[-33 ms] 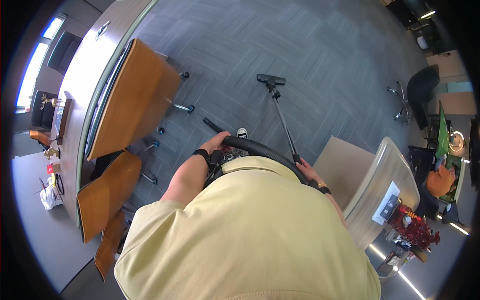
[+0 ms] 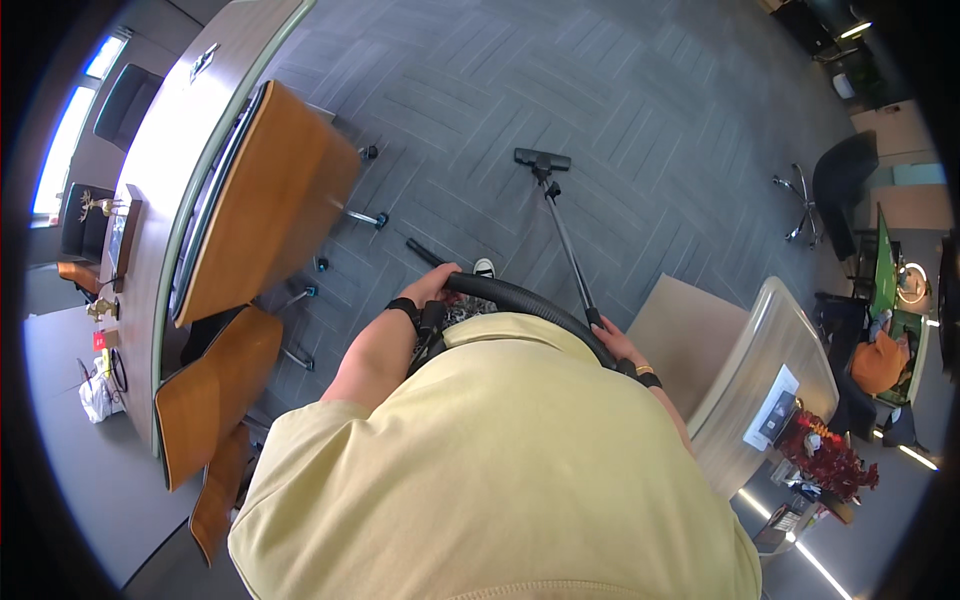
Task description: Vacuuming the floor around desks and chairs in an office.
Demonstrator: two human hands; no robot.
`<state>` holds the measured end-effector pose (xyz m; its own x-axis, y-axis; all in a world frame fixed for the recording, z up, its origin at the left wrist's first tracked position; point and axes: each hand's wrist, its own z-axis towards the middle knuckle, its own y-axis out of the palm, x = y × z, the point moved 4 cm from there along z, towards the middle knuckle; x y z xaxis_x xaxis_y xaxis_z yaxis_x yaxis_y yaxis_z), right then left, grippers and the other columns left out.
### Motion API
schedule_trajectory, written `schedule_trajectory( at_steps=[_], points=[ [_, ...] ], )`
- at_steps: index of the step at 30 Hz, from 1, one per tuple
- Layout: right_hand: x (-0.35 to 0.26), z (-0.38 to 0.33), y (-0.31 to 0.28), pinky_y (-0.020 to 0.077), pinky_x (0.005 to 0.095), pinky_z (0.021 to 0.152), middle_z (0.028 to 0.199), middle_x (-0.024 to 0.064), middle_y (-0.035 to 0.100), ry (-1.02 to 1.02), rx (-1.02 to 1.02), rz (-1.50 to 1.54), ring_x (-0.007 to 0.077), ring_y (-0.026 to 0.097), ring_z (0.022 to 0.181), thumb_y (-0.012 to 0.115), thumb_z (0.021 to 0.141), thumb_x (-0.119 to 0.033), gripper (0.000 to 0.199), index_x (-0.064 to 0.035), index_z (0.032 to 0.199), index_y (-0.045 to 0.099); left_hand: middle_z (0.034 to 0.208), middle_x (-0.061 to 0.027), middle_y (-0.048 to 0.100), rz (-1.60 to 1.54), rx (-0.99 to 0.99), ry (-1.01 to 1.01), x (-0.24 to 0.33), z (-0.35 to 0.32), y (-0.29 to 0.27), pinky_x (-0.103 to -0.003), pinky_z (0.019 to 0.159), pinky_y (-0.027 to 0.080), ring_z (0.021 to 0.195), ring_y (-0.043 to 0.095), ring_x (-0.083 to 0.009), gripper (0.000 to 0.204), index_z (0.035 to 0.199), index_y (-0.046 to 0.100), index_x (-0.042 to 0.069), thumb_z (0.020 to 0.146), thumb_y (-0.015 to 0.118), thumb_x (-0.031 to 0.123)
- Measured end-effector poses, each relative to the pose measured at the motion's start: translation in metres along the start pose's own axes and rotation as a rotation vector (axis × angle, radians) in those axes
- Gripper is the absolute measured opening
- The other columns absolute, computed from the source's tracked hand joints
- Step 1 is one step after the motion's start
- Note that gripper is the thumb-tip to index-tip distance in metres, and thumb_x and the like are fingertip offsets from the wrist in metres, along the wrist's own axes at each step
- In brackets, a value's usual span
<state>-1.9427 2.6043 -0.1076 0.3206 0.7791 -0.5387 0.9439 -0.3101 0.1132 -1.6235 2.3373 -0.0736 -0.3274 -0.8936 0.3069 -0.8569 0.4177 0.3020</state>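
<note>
on the grey carpet (image 2: 650,130), ahead of the person and slightly right of the white-toed shoe (image 2: 484,267), we find the black floor head (image 2: 542,160) of a vacuum cleaner lying flat. its long axis runs crosswise, nearly left to right, the right end a touch nearer the person. from it the metal wand (image 2: 571,241) comes back toward the body; we trace its long axis from the right hand (image 2: 618,342) forward and somewhat left, so it points away from the person, tilted down to the floor.

we note the hands apart: the right hand is clamped round the wand's dark upper end, the left hand (image 2: 432,285) round the ridged black hose (image 2: 520,298). between them the hose bows across the front of the body. past the left hand a dark tubular length (image 2: 427,252) slants forward and left; whether it belongs to the hose we cannot tell.

to the left we log a wood-backed chair (image 2: 275,190) beside a long desk (image 2: 225,40); to the right, near the right hand, another, pale desk (image 2: 745,375) bearing a red plant (image 2: 825,455).
</note>
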Motion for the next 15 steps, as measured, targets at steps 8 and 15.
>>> schedule_trajectory(
  at_steps=[8,15],
  points=[
    [-0.084,-0.003,0.016,0.0386,0.0264,0.084,0.114,0.0088,0.052,-0.023,0.08,-0.194,0.0161,0.049,0.099,0.056,0.082,-0.031,0.058,-0.009,0.13,0.033,0.062,-0.0029,0.054,0.022,-0.045,-0.019,0.043,0.017,-0.029,-0.025,0.046,0.039,0.055,0.056,-0.0145,0.024,0.081,0.052,0.014,0.077,0.049,0.037],
    [-0.126,0.025,-0.002,0.0384,0.0273,0.085,0.112,0.0078,0.052,-0.06,0.098,-0.402,0.0161,0.049,0.097,0.056,0.081,-0.03,0.056,-0.0116,0.13,0.035,0.061,-0.0041,0.056,-0.065,0.018,-0.07,0.058,0.035,-0.029,-0.025,0.041,0.04,0.053,0.057,-0.0162,0.026,0.079,0.054,0.011,0.076,0.051,0.037]
  ],
)
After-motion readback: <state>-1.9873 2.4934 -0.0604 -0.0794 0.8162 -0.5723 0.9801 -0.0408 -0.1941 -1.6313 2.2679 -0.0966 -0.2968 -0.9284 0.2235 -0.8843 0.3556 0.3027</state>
